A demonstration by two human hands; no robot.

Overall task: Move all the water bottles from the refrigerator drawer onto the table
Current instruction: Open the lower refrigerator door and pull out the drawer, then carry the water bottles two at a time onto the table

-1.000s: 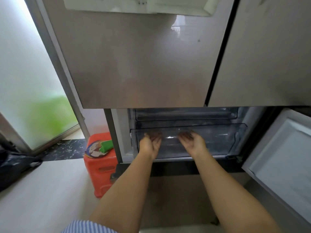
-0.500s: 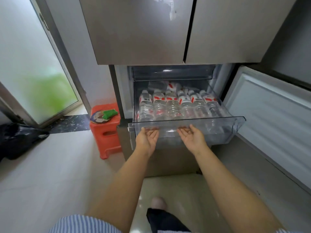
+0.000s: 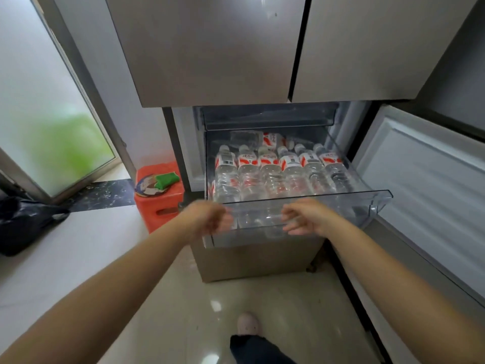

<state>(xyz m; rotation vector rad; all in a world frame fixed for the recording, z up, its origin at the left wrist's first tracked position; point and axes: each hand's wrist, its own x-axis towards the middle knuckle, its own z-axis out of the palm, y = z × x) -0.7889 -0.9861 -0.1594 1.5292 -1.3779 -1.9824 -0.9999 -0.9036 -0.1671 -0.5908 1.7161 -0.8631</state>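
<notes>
A clear plastic refrigerator drawer (image 3: 378, 199) stands pulled out below the grey upper doors. Several water bottles (image 3: 275, 174) with red and white labels lie side by side in it, caps pointing to the back, with more behind them. My left hand (image 3: 210, 218) hovers at the drawer's front left edge, blurred, fingers loosely curled and holding nothing. My right hand (image 3: 304, 218) is in front of the drawer's front wall, fingers spread, off the rim. No table is in view.
The lower refrigerator door (image 3: 433, 185) stands swung open at the right. An orange stool (image 3: 162, 203) with a green item on top sits left of the fridge. A black bag (image 3: 23, 222) lies at far left. My foot (image 3: 246, 324) is on the tiled floor below.
The drawer was pulled out from the fridge, showing the bottles. Both hands have now come off its front rim and drawn slightly back.
</notes>
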